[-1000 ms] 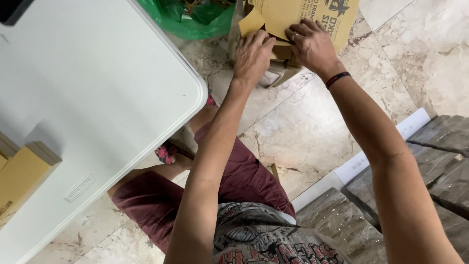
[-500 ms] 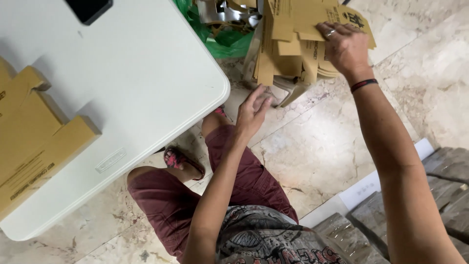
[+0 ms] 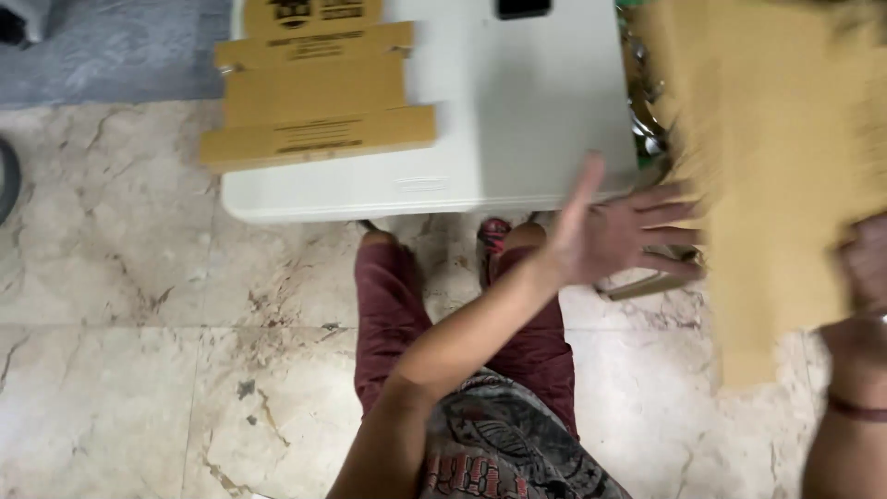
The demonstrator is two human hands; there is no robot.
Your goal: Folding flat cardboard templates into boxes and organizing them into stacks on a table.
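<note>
My right hand (image 3: 867,263) is at the right edge, blurred, gripping a large flat brown cardboard sheet (image 3: 776,166) that hangs over the floor beside the white table (image 3: 517,120). My left hand (image 3: 617,236) is open with fingers spread, palm facing the sheet, its fingertips at the sheet's left edge. Another flat, unfolded cardboard box (image 3: 314,92) lies on the table's left part, hanging slightly over the near edge. My legs in maroon trousers (image 3: 388,305) are below the table edge.
A dark phone (image 3: 522,7) lies at the table's far side. Shiny metal items in a green bag (image 3: 647,120) sit right of the table, partly hidden by the sheet. The floor is marble tile (image 3: 139,370), with a grey mat (image 3: 111,46) at top left.
My right hand has lifted a cardboard sheet off the floor pile and swung it up. My left hand let go of the pile and opened. The view has turned toward the table.
</note>
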